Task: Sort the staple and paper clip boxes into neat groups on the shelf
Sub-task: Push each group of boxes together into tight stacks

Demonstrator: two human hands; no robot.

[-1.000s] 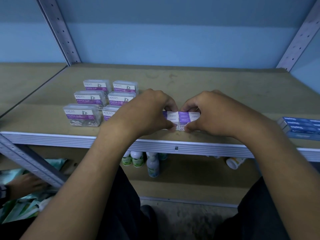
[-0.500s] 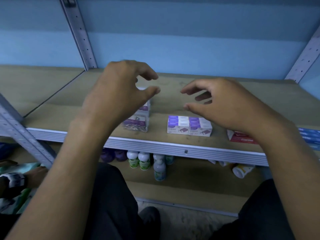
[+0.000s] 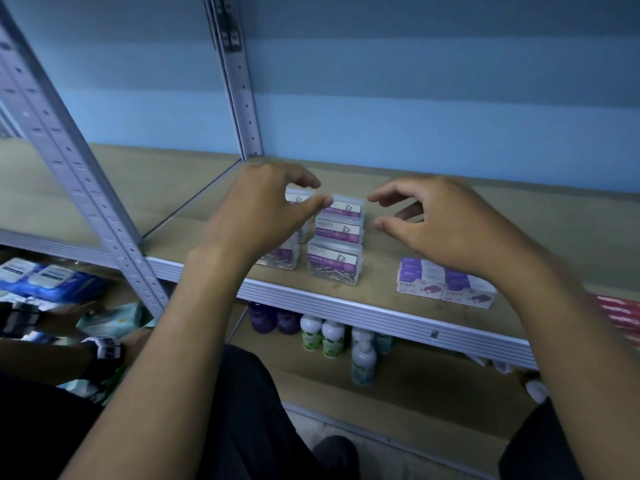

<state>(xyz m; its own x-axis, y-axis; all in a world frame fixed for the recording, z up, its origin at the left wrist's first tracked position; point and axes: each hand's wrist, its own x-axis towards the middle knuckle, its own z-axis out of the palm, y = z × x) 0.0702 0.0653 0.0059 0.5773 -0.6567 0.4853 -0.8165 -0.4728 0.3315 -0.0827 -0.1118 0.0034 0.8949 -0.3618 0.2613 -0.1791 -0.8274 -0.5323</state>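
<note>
Two groups of small boxes sit near the front edge of the tan wooden shelf board (image 3: 485,216): clear plastic paper clip boxes with purple-and-white labels (image 3: 335,261), set in close rows running back from the edge, and to their right, well apart, a tight block of white-and-purple cardboard staple boxes (image 3: 446,282). Both bare forearms reach forward and up over the shelf's ribbed grey metal lip (image 3: 346,308). The left hand (image 3: 256,216) hovers above the left rows of clip boxes, fingers curled and spread, thumb tip in front of the rearmost right-hand clip box, though whether it touches cannot be told; it grips nothing. The right hand (image 3: 446,223) hovers between the two groups, above the staple boxes' rear, fingers loosely arched and parted, holding nothing. Red flat packets (image 3: 620,313) lie at the far right edge. Small white-capped bottles with green labels (image 3: 323,336) stand on the lower shelf.
</note>
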